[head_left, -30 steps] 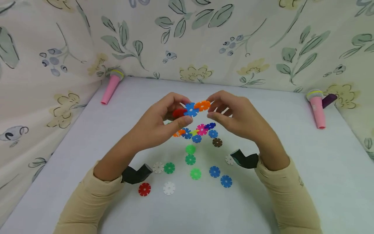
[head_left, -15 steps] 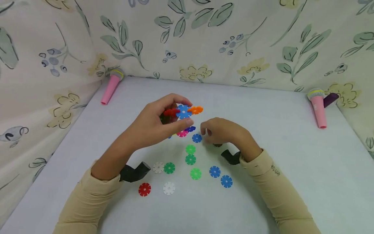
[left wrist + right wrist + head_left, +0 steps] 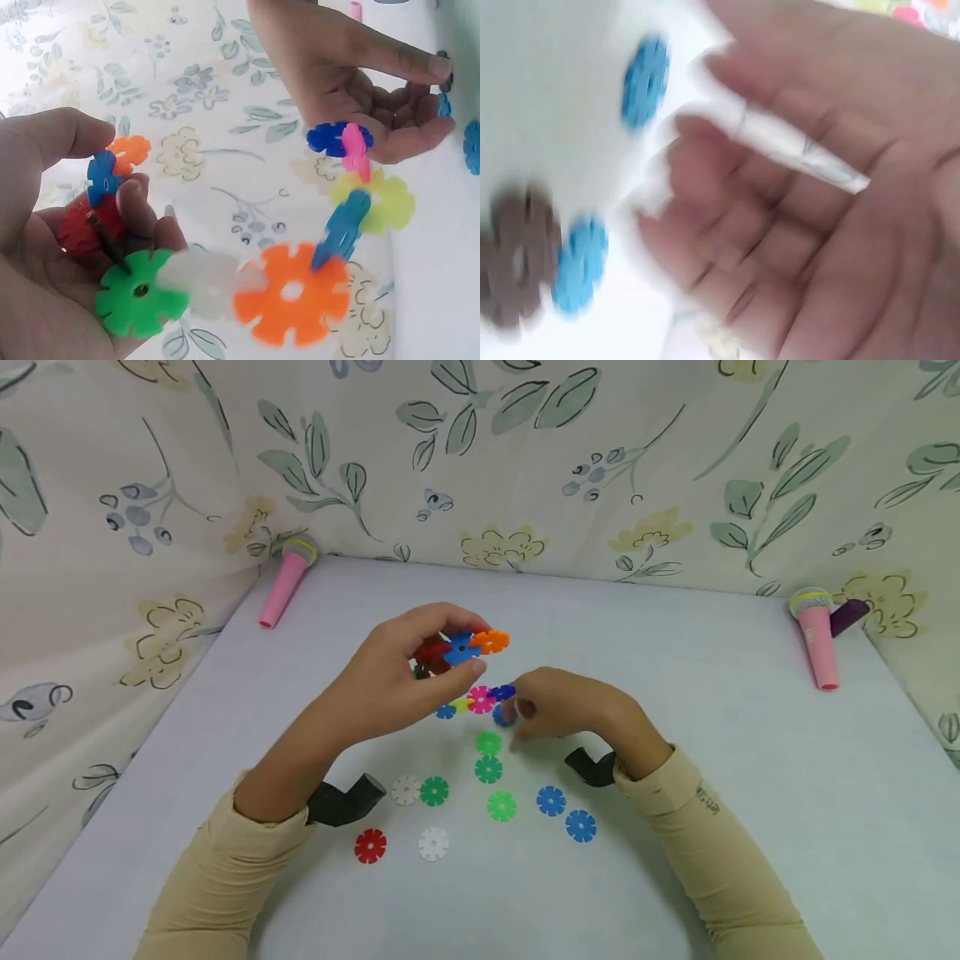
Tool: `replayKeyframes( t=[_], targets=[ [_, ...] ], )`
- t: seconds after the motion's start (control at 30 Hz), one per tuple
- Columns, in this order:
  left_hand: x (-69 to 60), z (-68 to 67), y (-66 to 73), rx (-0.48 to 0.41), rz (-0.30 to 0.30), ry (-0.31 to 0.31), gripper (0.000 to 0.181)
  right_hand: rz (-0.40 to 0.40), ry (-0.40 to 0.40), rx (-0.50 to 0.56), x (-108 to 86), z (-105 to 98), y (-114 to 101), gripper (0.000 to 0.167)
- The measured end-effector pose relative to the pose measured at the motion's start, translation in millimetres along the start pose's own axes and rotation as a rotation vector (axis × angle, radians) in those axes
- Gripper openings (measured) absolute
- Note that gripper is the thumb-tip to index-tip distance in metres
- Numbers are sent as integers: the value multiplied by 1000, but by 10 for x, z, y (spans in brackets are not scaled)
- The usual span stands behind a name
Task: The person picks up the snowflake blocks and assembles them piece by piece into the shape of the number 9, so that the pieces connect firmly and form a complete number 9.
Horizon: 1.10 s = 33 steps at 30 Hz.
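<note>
My left hand (image 3: 397,672) grips a chain of notched plastic snowflake discs above the table. In the left wrist view, the chain runs from an orange disc (image 3: 132,153) through blue, red (image 3: 81,227), brown, green (image 3: 142,292), white, orange (image 3: 292,292), blue and yellow (image 3: 382,202) to pink and dark blue (image 3: 330,141). My right hand (image 3: 577,703) is low over the table, fingers loosely bent, beside a loose blue disc (image 3: 504,716). In the right wrist view, a brown disc (image 3: 517,259) and a blue disc (image 3: 580,264) lie blurred beyond the fingertips; no disc shows between the fingers.
Loose discs lie on the white table: greens (image 3: 502,806), blues (image 3: 581,826), whites (image 3: 433,843) and a red one (image 3: 371,846). Pink toy microphones stand at back left (image 3: 285,581) and back right (image 3: 816,639). Floral cloth (image 3: 510,468) hangs behind.
My right hand has left the orange end of the chain and come down to the table near the loose blue and brown discs. My left hand has tilted the chain and shifted slightly left.
</note>
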<state>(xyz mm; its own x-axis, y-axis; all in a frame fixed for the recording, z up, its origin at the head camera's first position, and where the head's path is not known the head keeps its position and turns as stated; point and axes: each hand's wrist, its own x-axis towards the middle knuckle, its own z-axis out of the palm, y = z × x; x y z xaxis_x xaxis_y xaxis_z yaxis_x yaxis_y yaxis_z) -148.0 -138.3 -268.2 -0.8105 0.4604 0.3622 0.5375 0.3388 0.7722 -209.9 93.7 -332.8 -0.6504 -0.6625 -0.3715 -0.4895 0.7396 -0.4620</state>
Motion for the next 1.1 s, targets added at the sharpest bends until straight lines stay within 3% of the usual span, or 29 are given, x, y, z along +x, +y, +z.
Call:
replayKeyframes(
  t=[0.1, 0.33, 0.5, 0.6, 0.7, 0.8, 0.9, 1.0, 1.1],
  targets=[
    [-5, -15, -9, 23, 33, 14, 32, -99, -3, 69, 75, 80, -71, 30],
    [-17, -62, 3, 28, 58, -9, 37, 7, -4, 78, 152, 244, -160, 32],
    [-13, -115, 26, -26, 23, -21, 31, -24, 10, 72, 102, 152, -115, 23],
    [3, -137, 29, -67, 10, -13, 26, -60, 117, 49, -10, -19, -39, 15],
    [22, -148, 24, -90, 6, -8, 29, -92, 316, 69, -171, -194, 10, 12],
    [31, -144, 22, -99, 11, -11, 30, -206, 507, 220, -336, -313, -17, 13],
    [30, -127, 22, -107, 8, -19, 28, -380, 593, 436, -460, -361, -100, 14],
    [22, -106, 12, -112, 25, -28, 25, -492, 567, 635, -538, -363, -203, 16],
    [12, -85, 0, -112, 72, -31, 23, -499, 493, 781, -593, -349, -296, 15]
  ],
)
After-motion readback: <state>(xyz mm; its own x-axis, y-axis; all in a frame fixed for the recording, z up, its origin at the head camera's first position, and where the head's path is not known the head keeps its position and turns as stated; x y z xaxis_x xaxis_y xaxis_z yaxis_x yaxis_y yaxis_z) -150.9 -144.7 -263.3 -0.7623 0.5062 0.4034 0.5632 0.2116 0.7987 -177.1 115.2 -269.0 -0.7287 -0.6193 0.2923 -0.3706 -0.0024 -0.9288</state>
